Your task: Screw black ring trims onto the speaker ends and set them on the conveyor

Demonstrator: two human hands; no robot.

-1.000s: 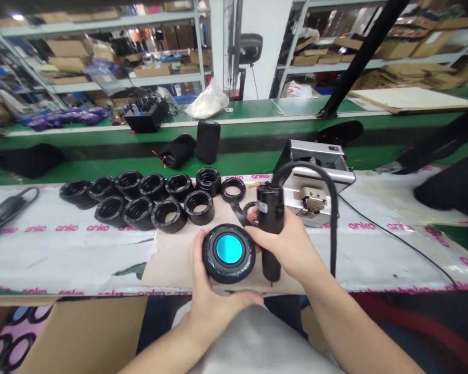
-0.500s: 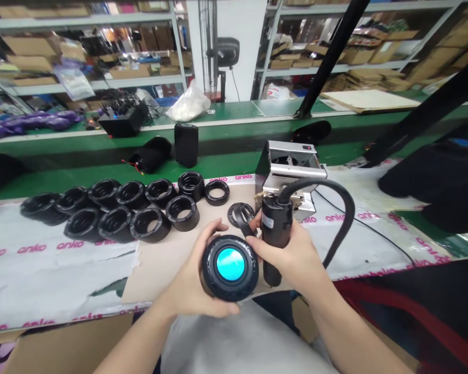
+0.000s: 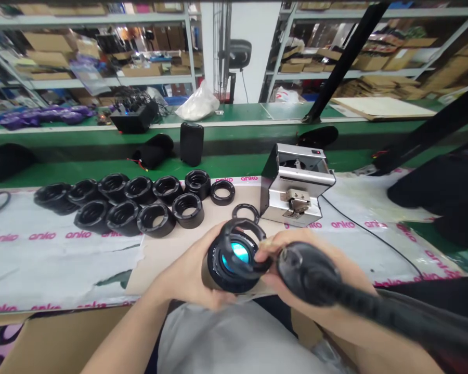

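Note:
My left hand (image 3: 193, 270) is wrapped around the side of a black round speaker (image 3: 215, 267), whose top end with a shiny blue-green centre faces up. With my right hand (image 3: 345, 259) I grip a black corded electric screwdriver (image 3: 306, 275), its cable end toward the camera. The fingers of that same hand also pinch a black plastic ring (image 3: 253, 226), which is tilted just over the speaker's top. Whether the ring touches the speaker I cannot tell. The screwdriver's tip is hidden.
A loose black ring (image 3: 245, 212) lies beyond the speaker, near a silver screw feeder (image 3: 296, 182). Stacks of black rings (image 3: 156, 218) stand to the left on the cardboard and white sheeting. An upright black speaker (image 3: 191, 144) stands behind; a dark cable runs right.
The black ring has been brought over the speaker's top. My right hand has turned, swinging the screwdriver from upright to tilted, its cable now toward the camera.

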